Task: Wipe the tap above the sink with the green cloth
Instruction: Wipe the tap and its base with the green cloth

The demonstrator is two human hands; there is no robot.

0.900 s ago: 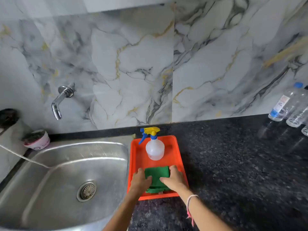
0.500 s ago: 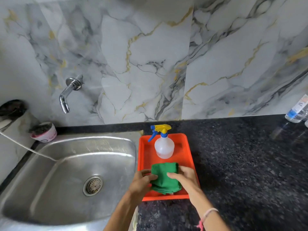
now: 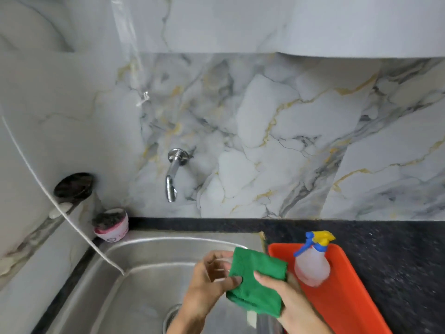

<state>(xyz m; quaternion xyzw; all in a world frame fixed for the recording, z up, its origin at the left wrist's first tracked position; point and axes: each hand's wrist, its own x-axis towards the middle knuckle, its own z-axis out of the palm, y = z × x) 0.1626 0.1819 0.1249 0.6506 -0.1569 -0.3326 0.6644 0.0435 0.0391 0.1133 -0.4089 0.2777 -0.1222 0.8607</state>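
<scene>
A folded green cloth [image 3: 257,280] is held over the right side of the steel sink [image 3: 144,273], below and to the right of the tap. My left hand [image 3: 209,283] grips its left edge with the thumb on top. My right hand [image 3: 286,295] holds it from below and the right, thumb pressed on the cloth. The chrome tap [image 3: 173,173] sticks out of the marble wall above the sink, well above both hands, with nothing touching it.
An orange tray [image 3: 346,297] with a spray bottle [image 3: 313,261] lies on the dark counter right of the sink. A small pink tub [image 3: 112,225] stands at the sink's back left corner. A white cord [image 3: 60,208] hangs across the left, ending over the sink.
Both hands have lifted the green cloth out of the orange tray and carried it left over the sink. The view has swung left, bringing the tap toward the middle.
</scene>
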